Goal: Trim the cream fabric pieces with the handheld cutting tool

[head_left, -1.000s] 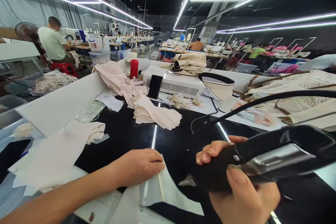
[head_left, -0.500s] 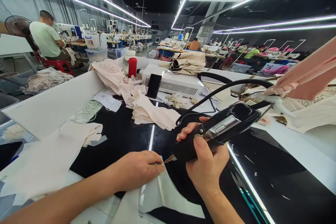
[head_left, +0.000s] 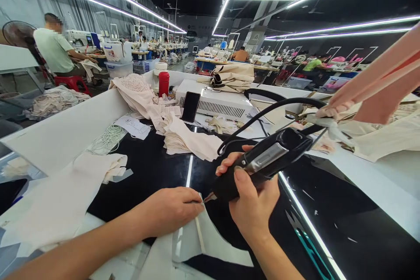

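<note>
My left hand [head_left: 172, 210] rests palm down on a pale fabric piece [head_left: 210, 240] on the black glossy table [head_left: 154, 170], fingers pinched at the fabric's upper edge. My right hand [head_left: 251, 203] grips a black corded hand tool [head_left: 262, 162] with a metal plate on its side. The tool's small metal tip [head_left: 210, 197] touches the fabric edge right by my left fingertips. Its black cable [head_left: 278, 107] loops back toward the right.
Stacks of cream fabric pieces [head_left: 190, 140] lie farther back, with a phone [head_left: 190, 107] leaning on a white box [head_left: 216, 100] and a red bottle [head_left: 163, 84]. A white wall panel [head_left: 65, 133] borders the left. A seated person [head_left: 55, 50] works far left. Pink cloth [head_left: 383, 85] hangs at right.
The right hand brought the tool down and left from close to the camera until its tip reached the fabric edge by my left fingers. The left hand stayed on the fabric.
</note>
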`<state>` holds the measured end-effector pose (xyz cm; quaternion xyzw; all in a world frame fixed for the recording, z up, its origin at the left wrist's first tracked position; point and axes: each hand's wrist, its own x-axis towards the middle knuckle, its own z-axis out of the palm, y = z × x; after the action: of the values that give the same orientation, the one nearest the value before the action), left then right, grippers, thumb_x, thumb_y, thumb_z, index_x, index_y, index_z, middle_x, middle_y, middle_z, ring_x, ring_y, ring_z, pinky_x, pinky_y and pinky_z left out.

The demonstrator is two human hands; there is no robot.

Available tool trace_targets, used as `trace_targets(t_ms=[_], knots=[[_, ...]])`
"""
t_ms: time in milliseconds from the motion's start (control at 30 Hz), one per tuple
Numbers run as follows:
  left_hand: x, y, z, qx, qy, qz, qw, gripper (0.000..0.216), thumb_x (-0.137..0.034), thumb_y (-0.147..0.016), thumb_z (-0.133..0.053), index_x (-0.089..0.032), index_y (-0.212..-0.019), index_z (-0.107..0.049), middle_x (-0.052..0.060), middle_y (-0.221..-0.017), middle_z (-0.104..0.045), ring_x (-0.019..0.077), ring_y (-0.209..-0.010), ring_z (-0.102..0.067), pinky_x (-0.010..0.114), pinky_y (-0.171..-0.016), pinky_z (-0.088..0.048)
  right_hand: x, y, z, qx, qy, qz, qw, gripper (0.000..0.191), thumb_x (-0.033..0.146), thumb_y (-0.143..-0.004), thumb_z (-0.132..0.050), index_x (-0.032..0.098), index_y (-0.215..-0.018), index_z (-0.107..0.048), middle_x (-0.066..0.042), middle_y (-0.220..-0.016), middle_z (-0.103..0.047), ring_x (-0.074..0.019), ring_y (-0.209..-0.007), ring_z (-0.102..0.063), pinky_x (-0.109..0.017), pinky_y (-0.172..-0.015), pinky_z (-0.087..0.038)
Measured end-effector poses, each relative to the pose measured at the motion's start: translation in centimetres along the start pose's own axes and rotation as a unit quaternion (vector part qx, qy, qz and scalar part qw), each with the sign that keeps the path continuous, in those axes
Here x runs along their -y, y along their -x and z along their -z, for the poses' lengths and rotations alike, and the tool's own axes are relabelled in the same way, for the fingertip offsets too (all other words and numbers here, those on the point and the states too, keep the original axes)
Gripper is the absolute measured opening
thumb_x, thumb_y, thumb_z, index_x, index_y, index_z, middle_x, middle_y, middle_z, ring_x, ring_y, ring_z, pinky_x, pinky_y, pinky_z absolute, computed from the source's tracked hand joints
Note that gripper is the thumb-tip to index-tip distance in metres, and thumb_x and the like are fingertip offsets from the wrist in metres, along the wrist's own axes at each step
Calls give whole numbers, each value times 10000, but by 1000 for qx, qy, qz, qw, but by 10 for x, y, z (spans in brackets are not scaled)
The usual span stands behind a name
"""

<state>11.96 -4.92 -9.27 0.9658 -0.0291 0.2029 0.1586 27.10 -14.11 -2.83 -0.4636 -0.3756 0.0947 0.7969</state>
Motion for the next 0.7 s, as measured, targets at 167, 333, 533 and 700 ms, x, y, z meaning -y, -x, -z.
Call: trace_targets(t_ms=[167,333,533,700], knots=[[2,1,-1,-7,-6,-6,1000,250,-219,-1097,-450,-182,-1116,-696,67,-1227,-696,182,-1067,-707,257,-927,-590,8,4,4,-17,-18,6,1000,315,318,-824,-768,271,-1099,-623,37,-783,-661,-153,-621,-627,-320,-610,-550],[1,1,0,-3,-6,-3,1000,245,-210,-1092,-453,-188,-1131,-694,63,-1227,-700,181,-1054,-711,249,-908,-587,8,9,6,-10,-25,4,1000,330,339,-835,-776,270,-1122,-627,31,-792,-660,-155,-634,-629,-321,-617,-551],[1,3,0,-2,0,-5,1000,221,-202,-1082,-481,-180,-1157,-687,69,-1243,-697,199,-1078,-710,270,-916,-591,8,11,6,0,-22,5,1000,283,303,-859,-768,284,-1111,-640,32,-800,-675,-150,-652,-640,-317,-635,-562],[1,2,5,-11,-24,-31,999,246,-225,-1099,-455,-158,-1145,-687,90,-1222,-696,203,-1102,-686,298,-971,-577,15,9,10,-13,-33,12,999,311,328,-838,-795,275,-1109,-650,31,-788,-674,-149,-634,-634,-311,-613,-569]])
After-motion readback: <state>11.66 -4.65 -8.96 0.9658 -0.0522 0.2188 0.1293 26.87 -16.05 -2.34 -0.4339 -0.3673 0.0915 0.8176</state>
